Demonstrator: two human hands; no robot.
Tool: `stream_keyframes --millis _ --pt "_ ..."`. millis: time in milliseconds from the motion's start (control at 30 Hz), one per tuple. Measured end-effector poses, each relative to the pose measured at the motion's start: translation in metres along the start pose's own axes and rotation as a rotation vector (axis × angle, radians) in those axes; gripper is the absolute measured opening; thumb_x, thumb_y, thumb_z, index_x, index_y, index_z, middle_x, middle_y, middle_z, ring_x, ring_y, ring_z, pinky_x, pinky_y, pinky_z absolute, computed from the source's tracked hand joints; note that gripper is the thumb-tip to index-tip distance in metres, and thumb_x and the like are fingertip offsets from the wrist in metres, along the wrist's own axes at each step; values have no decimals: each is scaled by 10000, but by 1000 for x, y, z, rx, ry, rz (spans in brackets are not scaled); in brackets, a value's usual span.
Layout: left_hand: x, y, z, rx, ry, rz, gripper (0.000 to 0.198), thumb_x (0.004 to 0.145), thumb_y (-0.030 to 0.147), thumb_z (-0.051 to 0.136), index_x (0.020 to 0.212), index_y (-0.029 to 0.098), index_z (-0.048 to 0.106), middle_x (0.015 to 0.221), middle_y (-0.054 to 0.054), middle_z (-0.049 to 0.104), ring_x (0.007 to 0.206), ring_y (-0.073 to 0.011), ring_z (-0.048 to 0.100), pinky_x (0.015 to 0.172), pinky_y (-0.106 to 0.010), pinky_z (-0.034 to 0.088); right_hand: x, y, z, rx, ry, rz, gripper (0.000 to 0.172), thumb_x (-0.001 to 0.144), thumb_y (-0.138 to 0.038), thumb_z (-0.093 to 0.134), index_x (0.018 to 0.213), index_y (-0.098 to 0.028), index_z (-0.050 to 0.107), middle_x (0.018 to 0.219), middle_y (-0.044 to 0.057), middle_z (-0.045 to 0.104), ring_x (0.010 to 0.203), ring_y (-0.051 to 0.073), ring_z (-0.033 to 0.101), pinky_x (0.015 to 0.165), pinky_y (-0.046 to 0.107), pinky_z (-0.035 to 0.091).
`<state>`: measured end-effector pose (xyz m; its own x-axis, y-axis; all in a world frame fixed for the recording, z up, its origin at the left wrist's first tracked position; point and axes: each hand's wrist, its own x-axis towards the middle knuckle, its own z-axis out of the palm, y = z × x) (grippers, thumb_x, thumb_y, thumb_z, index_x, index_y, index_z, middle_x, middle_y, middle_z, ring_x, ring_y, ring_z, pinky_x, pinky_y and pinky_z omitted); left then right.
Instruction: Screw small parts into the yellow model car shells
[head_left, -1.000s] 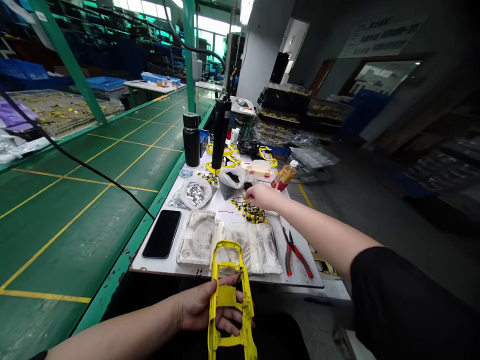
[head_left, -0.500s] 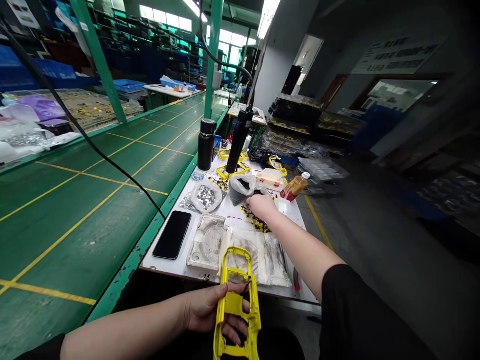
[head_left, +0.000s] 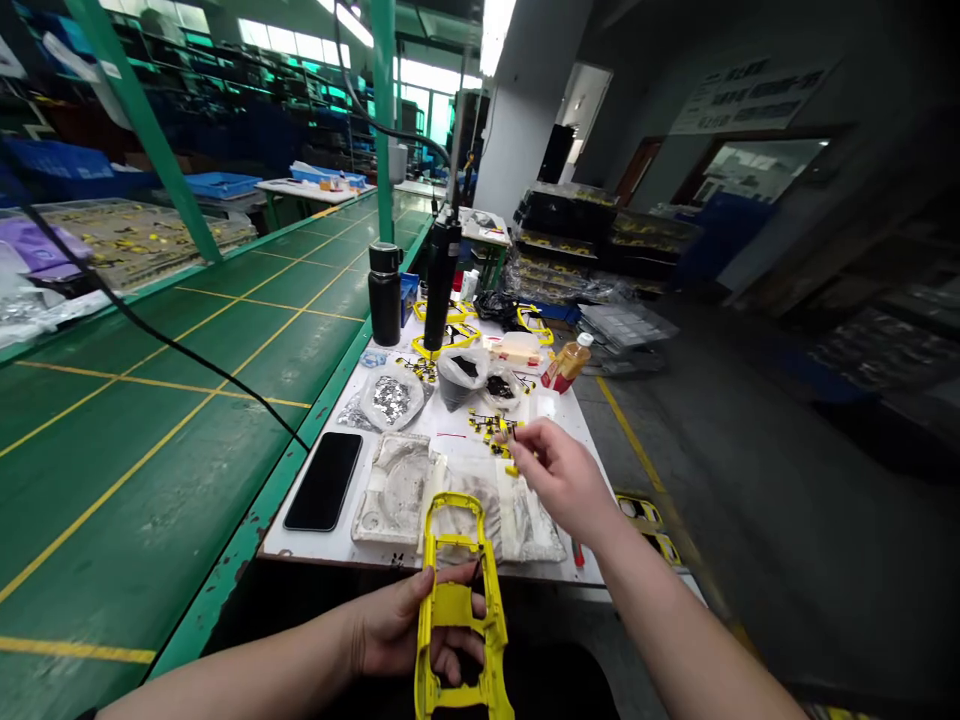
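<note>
My left hand [head_left: 394, 615] grips a yellow plastic frame [head_left: 454, 603] with several openings, held tilted upright at the table's near edge. Its thumb lies on the frame's left rail and the other fingers are behind. My right hand [head_left: 562, 475] hovers above the right half of the table with thumb and fingers pinched together; what sits between the tips is too small to make out. Small yellow-and-black parts [head_left: 484, 422] lie just beyond those fingertips. Farther back stand a bag of black bits [head_left: 500, 387] and a bag of dark grains [head_left: 459, 380].
A phone [head_left: 324, 482], a stained white foam tray [head_left: 391, 490] and a bag of silvery pieces [head_left: 391, 400] occupy the table's left side. Behind them rise a black bottle [head_left: 385, 300] and a black electric screwdriver [head_left: 441, 285]. A sauce bottle [head_left: 568, 363] stands at right; a green conveyor [head_left: 187, 430] runs alongside.
My right hand has come back from the bag of black bits toward me, fingers pinched. My left hand keeps its hold on the yellow frame. The view has shifted slightly right.
</note>
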<state>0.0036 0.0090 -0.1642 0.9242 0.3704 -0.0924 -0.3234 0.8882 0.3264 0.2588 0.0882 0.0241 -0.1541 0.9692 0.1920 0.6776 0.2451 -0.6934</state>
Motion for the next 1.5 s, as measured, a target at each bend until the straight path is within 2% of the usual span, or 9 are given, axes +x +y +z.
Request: stream_keyframes --millis 133,267,400,533,700,1033,1233,1433,1500 --pt "-2 -1 20 -7 22 37 885 851 734 890 1580 297 643 1422 -140 745 1190 -341 802 742 -275 614 -69 -2 9 454 0 118 332 1075 -545 722 1134 -221 681 1085 64 799 747 138 679 631 243 560" --pt "-5 9 51 143 59 10 1077 761 699 977 1676 320 555 1510 -189 702 1258 -380 784 953 -411 643 -106 3 13 881 28 314 448 897 -481 956 1226 -248 761 1050 18 771 586 73 552 472 189 439" --pt "-3 20 80 285 90 61 1011 830 700 934 1662 242 589 1495 -229 707 1259 -395 775 1092 -511 584 -126 11 4 976 113 392 347 829 -430 1023 1052 -213 869 749 -6 729 558 73 552 498 172 425" --pt "11 15 107 326 158 152 798 909 688 864 1499 165 744 1479 -226 735 1290 -391 740 1173 -527 533 -136 8 -2 1192 167 429 334 717 -385 1096 931 -225 896 851 56 833 612 75 615 539 150 460" --pt "28 -6 131 319 268 292 711 943 672 820 1407 135 791 1244 -182 833 1118 -313 792 1058 -402 585 -145 -4 3 1379 148 399 325 728 -341 1089 968 -259 886 859 38 841 605 106 698 548 175 550" --pt "28 -11 153 466 203 281 755 879 677 894 1434 181 766 1227 -149 827 1115 -317 803 992 -389 617 -165 -4 -3 1327 171 215 159 849 -246 1014 906 -272 868 920 41 848 455 77 621 412 162 471" --pt "33 -14 165 515 175 305 715 924 647 860 1439 168 733 1337 -180 776 1231 -402 767 1088 -519 603 -178 -8 -13 813 355 -94 152 916 -215 968 967 -340 897 928 16 804 791 164 753 686 263 650" --pt "32 -22 154 444 270 316 664 929 602 869 1438 208 707 1443 -166 729 1185 -354 781 1075 -486 613 -181 -8 -3 945 396 35 199 932 -171 941 996 -346 873 1010 -1 839 622 120 695 486 218 543" --pt "31 -24 151 424 290 316 647 949 599 848 1436 195 709 1409 -168 741 1173 -340 778 1061 -462 615 -182 -7 -1 983 397 38 219 926 -155 942 990 -348 860 1025 -11 839 657 126 727 533 227 586"
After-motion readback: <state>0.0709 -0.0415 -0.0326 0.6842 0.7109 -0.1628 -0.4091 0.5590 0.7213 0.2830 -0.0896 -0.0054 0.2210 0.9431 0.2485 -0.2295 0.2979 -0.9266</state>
